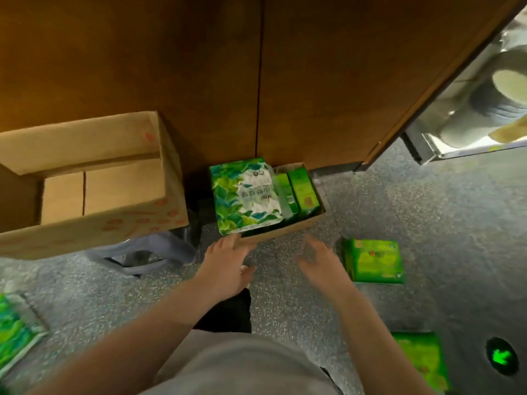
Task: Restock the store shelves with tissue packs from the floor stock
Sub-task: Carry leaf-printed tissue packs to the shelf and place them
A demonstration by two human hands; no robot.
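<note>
The right hand (319,262) is smeared by motion, so how its fingers lie cannot be told. The leaf-printed tissue pack (12,329) at the near left and the green pack (422,360) at the near right are cut by the frame edges. The print on the large tissue pack (245,195) in the small carton (285,230) is unreadable.

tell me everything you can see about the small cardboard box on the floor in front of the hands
The small cardboard box is a low, open-topped brown tray sitting on the speckled floor against the wooden panel. It holds a large leaf-printed tissue pack on its left side and slim green packs standing on edge on its right. The left hand reaches its near left corner; contact is unclear.
</note>
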